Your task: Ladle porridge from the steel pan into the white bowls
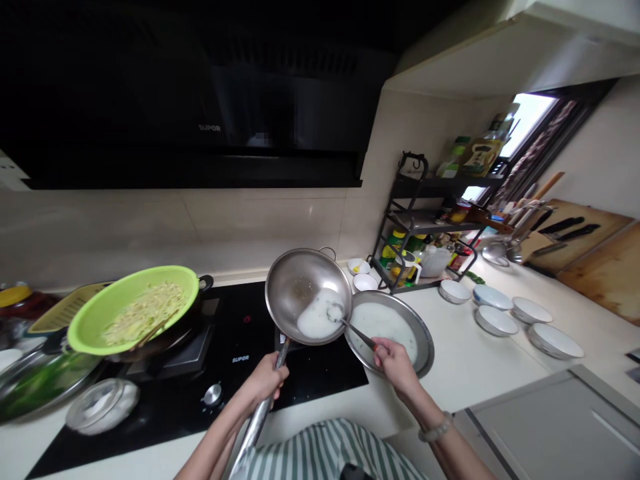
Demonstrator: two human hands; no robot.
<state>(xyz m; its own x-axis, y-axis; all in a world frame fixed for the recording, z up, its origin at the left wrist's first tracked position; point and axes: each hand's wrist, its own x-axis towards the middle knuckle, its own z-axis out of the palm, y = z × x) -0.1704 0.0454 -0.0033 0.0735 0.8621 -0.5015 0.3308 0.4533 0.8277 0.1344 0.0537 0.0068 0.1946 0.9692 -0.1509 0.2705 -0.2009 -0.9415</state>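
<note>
Fingers curled into a grip, your left hand [267, 377] wraps around the long metal handle [257, 423] of a wok [286, 290], which tilts toward your right so that the milky liquid [315, 325] in it pools on that side. Your right hand [397, 367], with a beaded bracelet [436, 427] at the wrist, pinches the dark reddish end of a ladle [357, 333], thumb and fingers pressed together on it; the ladle's bowl lies at the pool inside the wok. Just beside the wok on your right, a steel basin [426, 337] holds more white liquid flecked with green; the wok's rim overlaps its edge in view, and you cannot tell whether the two touch. Beneath the wok spreads a black cooktop [320, 383] with a silver knob [213, 395]. To your left, a lime-green bowl [83, 328] of pale shreds, chopsticks [155, 331] laid across them, sits above a dark pan, and a glass container [103, 407] stands nearer you. On the white counter [460, 380] at your right, five bowls [495, 323] cluster near a dark rack [413, 220] of bottles; a black range hood [175, 93] hangs overhead.
</note>
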